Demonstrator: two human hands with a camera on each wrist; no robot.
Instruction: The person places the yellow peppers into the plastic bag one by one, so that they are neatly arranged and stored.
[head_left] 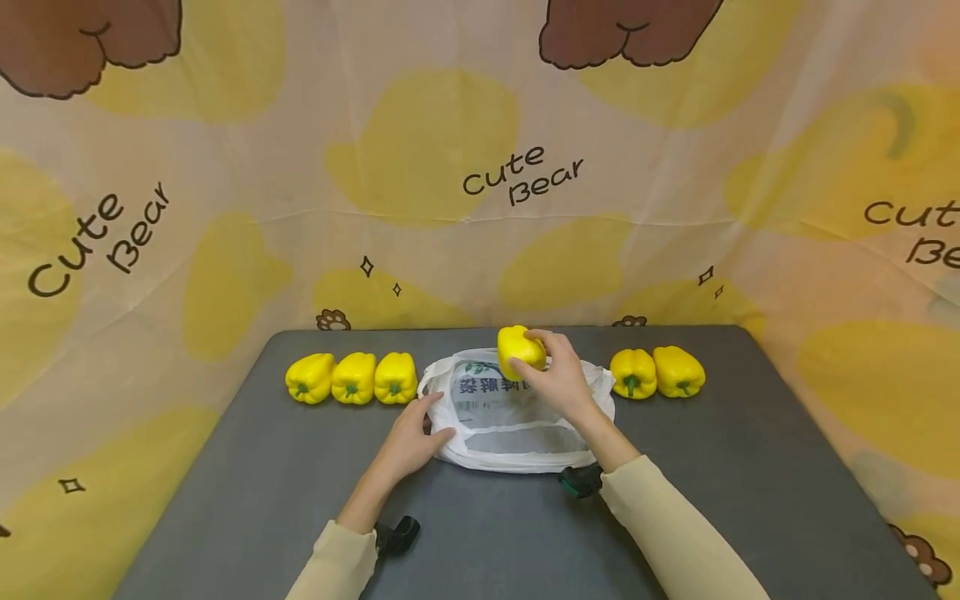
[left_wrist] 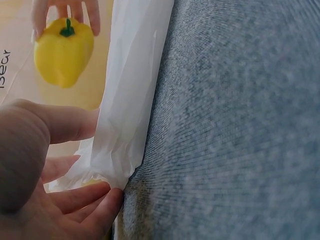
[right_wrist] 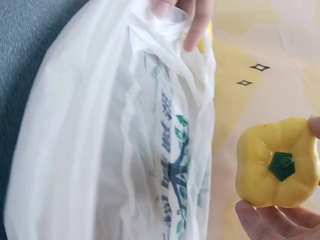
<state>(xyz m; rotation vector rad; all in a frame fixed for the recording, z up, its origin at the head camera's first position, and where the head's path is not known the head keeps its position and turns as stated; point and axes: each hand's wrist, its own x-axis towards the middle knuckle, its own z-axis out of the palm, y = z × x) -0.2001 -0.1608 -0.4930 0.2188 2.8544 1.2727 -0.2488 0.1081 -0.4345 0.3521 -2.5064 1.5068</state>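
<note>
A white plastic bag [head_left: 510, 425] with green print lies on the dark grey table [head_left: 225, 500]. My left hand [head_left: 422, 423] pinches the bag's left rim between thumb and fingers [left_wrist: 95, 197] and holds it up [right_wrist: 192, 22]. Just above the far side of the bag, my right hand [head_left: 551, 371] grips a yellow bell pepper [head_left: 519, 350]. The pepper [right_wrist: 277, 162] shows its green stem end and hangs beside the bag's mouth [right_wrist: 125, 150]. From the left wrist view the same pepper [left_wrist: 64, 50] appears beyond the bag's edge [left_wrist: 130, 100].
Three yellow peppers [head_left: 352, 377] sit in a row left of the bag, and two more [head_left: 656, 372] right of it. A cloth backdrop printed with bears hangs behind the table. Bare table surface [left_wrist: 240, 125] lies in front of the bag.
</note>
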